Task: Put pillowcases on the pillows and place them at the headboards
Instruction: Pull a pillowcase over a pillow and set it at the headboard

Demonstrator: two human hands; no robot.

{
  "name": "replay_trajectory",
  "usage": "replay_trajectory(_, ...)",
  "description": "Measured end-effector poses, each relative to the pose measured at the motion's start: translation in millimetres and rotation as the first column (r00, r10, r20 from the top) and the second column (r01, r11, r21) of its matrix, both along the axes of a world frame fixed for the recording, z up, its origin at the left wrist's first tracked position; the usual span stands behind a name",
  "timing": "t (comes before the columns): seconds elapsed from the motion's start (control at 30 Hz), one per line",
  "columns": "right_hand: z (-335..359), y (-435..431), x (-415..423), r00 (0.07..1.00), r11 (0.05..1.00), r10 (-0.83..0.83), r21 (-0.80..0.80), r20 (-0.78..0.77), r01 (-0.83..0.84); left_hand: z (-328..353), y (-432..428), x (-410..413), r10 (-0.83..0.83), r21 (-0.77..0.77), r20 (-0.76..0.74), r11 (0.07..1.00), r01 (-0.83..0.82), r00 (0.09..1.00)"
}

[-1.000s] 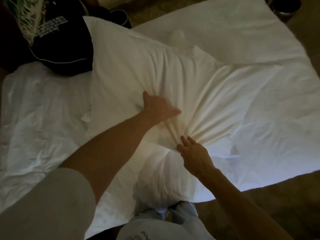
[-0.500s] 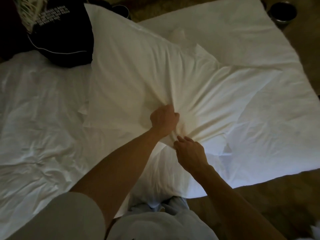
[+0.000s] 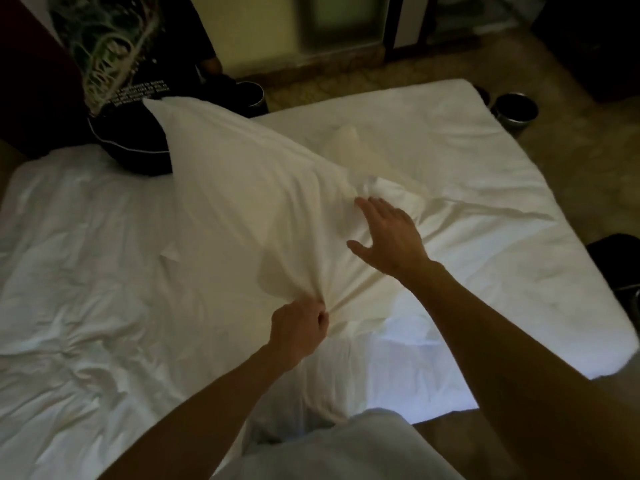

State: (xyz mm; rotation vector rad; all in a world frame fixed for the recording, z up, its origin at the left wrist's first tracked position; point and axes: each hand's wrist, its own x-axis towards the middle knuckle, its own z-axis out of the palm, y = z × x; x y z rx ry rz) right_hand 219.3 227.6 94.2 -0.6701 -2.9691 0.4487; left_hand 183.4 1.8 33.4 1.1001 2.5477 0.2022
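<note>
STEP: pillowcase fitting in progress | LEFT: left hand (image 3: 299, 332) is pinching gathered white cotton pillowcase (image 3: 249, 216) near white bed's (image 3: 69, 271) front edge | RIGHT: right hand (image 3: 389, 235) is hovering, fingers spread, holding nothing | NEXT: probably gripping the far fold, drawing fabric over.

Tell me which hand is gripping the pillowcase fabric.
The left hand, closer to the body: its fingers are closed around a bunch of the pillowcase, with creases fanning from it. The right hand is open, fingers spread over the cloth.
</note>
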Motion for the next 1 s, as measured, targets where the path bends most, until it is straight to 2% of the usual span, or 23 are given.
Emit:
replay_trajectory(0.07, -7.4, -15.2, -7.1, 1.000, 1.000, -0.021, -0.022, 0.017, 0.022, -1.3, -13.9, 11.4, 0.037, 0.008, -0.009, 0.999, -0.037, 0.999)
replay_trajectory(0.17, -14.3, -25.4, -10.9, 0.996, 0.994, -0.076, 0.079, -0.048, 0.080, -0.8, -27.7, 27.4, 0.091, 0.040, -0.014, 0.995, -0.090, 0.996)
replay_trajectory(0.23, -15.0, -20.9, -11.0, 0.996, 0.993, -0.088, 0.081, -0.022, 0.090, -1.9, -34.2, 32.3, 0.094, 0.051, -0.024, 0.994, -0.093, 0.995)
replay_trajectory(0.37, -3.5, -8.1, -13.7, 0.997, 1.000, 0.030, 0.006, 0.076, -0.031, -4.2, -47.7, 39.8, 0.164, 0.061, -0.007, 0.985, -0.163, 0.986)
replay_trajectory(0.43, 0.6, -5.9, -14.2, 0.988, 0.996, 0.088, 0.023, 0.129, -0.091, -3.8, -50.8, 43.4, 0.136, 0.022, -0.014, 0.991, -0.136, 0.991)
replay_trajectory(0.5, 3.0, -5.4, -14.0, 0.983, 0.993, 0.102, 0.038, 0.152, -0.109, 3.3, -49.5, 43.5, 0.063, 0.016, -0.077, 0.998, -0.062, 0.995)
replay_trajectory(0.67, 8.7, -7.1, 0.2, 0.979, 0.990, 0.135, 0.029, 0.153, -0.141, 48.0, -29.8, 7.4, 0.000, 0.297, -0.403, 0.946, 0.131, 0.915)
replay_trajectory(0.73, 10.3, -12.3, 9.8, 0.980, 0.987, 0.156, 0.020, 0.120, -0.159, 77.6, -13.2, -17.4, -0.039, 0.336, -0.487, 0.914, 0.229, 0.873)
replay_trajectory(0.8, 11.2, -19.2, 20.1, 0.979, 0.984, 0.174, 0.010, 0.105, -0.176, 103.1, 4.4, -37.7, -0.104, 0.289, -0.527, 0.911, 0.293, 0.844)
replay_trajectory(0.87, 11.9, -25.7, 31.7, 0.975, 0.981, 0.194, 0.003, 0.109, -0.195, 119.3, 19.7, -50.5, -0.211, 0.177, -0.554, 0.915, 0.362, 0.805)
replay_trajectory(1.0, 16.3, -26.9, 51.5, 0.975, 0.978, 0.202, -0.068, 0.088, -0.197, 127.2, 40.1, -71.3, -0.427, -0.062, -0.515, 0.883, 0.465, 0.743)
